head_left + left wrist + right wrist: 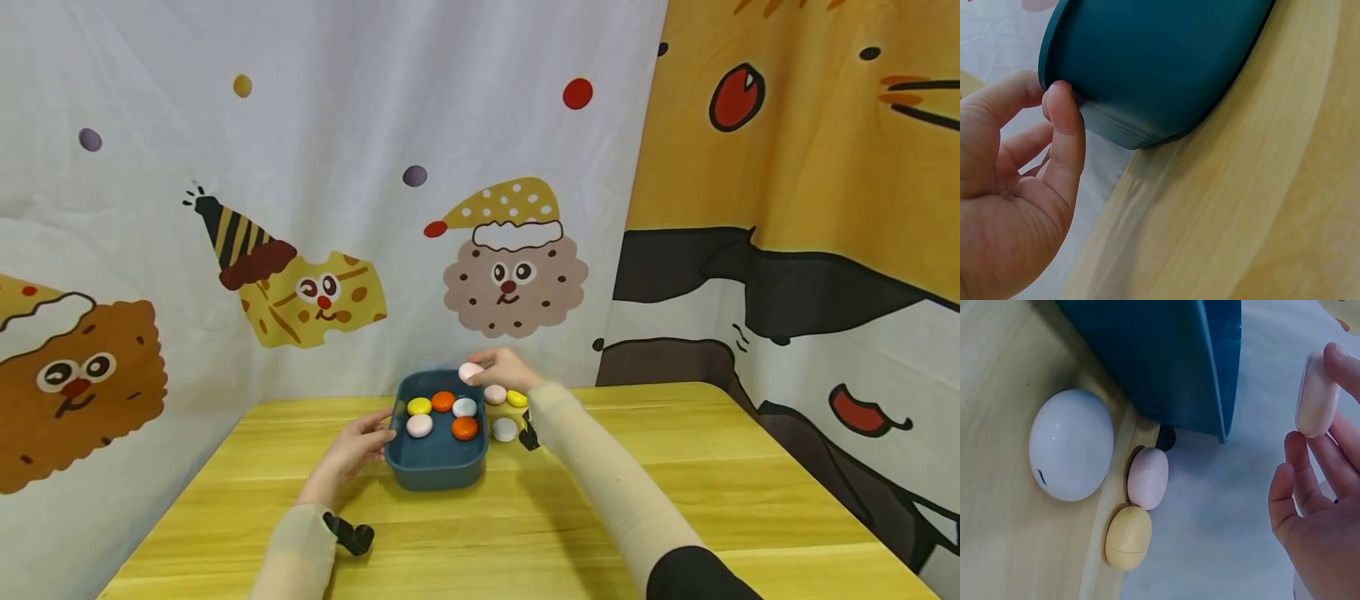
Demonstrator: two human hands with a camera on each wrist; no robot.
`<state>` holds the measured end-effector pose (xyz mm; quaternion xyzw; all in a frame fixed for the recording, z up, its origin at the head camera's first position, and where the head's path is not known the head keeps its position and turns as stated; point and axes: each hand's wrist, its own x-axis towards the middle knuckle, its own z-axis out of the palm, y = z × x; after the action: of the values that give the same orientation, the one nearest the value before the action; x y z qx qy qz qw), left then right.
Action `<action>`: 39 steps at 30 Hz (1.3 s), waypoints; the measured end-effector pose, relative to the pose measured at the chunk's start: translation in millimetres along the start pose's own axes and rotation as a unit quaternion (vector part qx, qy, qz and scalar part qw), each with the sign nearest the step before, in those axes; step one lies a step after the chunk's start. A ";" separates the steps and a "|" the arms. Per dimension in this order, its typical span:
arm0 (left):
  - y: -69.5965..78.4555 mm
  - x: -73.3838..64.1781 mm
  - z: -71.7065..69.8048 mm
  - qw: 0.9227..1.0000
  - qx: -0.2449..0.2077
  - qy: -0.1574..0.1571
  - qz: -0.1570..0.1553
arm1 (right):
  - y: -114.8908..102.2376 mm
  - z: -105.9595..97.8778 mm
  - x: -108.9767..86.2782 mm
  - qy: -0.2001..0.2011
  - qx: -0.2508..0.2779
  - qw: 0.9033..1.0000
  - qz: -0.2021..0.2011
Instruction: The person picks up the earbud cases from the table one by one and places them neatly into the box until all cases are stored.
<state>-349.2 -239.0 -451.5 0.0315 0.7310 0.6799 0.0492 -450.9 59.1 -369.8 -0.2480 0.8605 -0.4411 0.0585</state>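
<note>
A dark blue plastic bin (438,477) stands on the table, holding several smooth, rounded, pebble-shaped pieces in orange, yellow, white and pale pink. At its left side, my left hand (356,447) pinches the rim between thumb and fingers, seen closely in the left wrist view. My right hand (512,369) holds a pale pink rounded piece (1317,400) between thumb and fingertips, raised above the bin's back right corner. Below that hand, beside the bin, lie a white piece (1072,445) with a small dark mark, another pink piece (1148,478) and a yellow piece (1129,539) with a seam line.
The wooden table (465,550) reaches back to a white curtain (330,100) printed with cartoon snacks. A patterned orange and black cloth (810,200) hangs on the right. Small black devices (349,533) are strapped at both wrists.
</note>
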 end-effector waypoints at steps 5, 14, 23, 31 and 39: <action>-0.7 0.7 0.8 1.000 -0.002 0.009 -0.005 | -2.0 0.8 3.3 -0.001 0.005 1.000 -0.003; -2.3 -1.4 0.6 1.000 -0.001 0.000 0.002 | -2.5 9.5 3.8 -0.001 0.008 1.000 -0.012; -1.8 -1.2 1.3 1.000 -0.005 0.005 0.000 | -10.1 14.5 4.6 0.001 0.008 1.000 -0.011; -0.1 -0.5 3.0 1.000 -0.001 0.011 -0.006 | -10.5 16.6 8.9 0.008 0.016 1.000 -0.010; 0.5 -1.1 3.5 1.000 -0.001 0.013 -0.006 | -10.7 20.3 12.1 0.004 0.011 1.000 -0.007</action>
<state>-347.7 -235.6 -451.2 0.0183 0.7312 0.6805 0.0433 -450.9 33.2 -372.2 -0.2513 0.8540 -0.4523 0.0546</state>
